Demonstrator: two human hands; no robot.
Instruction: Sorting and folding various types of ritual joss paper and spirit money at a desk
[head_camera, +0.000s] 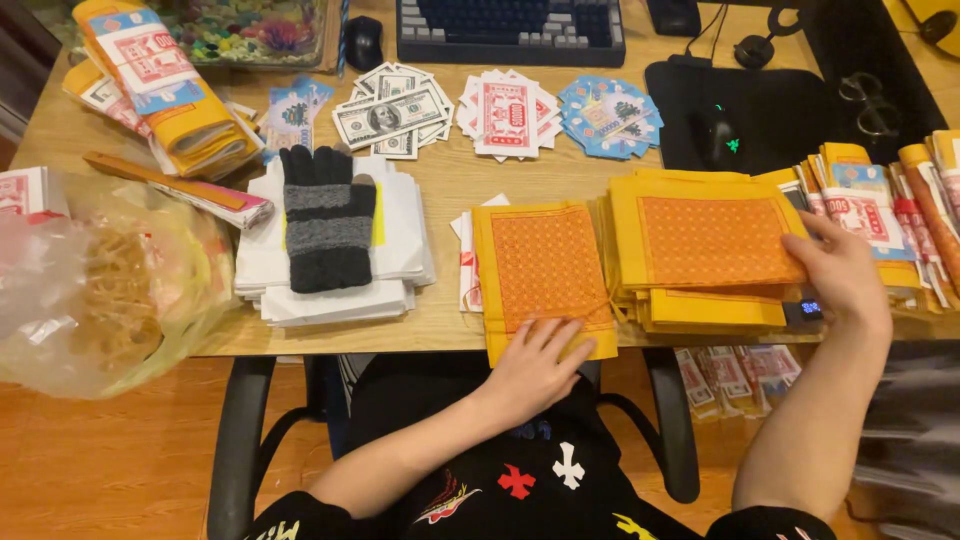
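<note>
Left hand (535, 365) lies flat, fingers spread, on the orange sheet (543, 272) at 6 o'clock, bench (455, 175) edge. Right hand (845, 275) at 3 o'clock pinches the top of the yellow paper stack (705, 250); its thumb is hidden underneath.

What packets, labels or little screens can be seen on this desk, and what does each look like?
Banded paper bundle: far left, yellow-orange wrap, white label with red and blue print.
Banded bundles: right edge by the right hand, yellow with white, red and blue labels.
Small screen: under that hand, dark with blue glowing digits.
Plastic bag: left edge, clear and yellowish, tan contents.
Orange-printed yellow sheet: centre, left hand on it.
</note>
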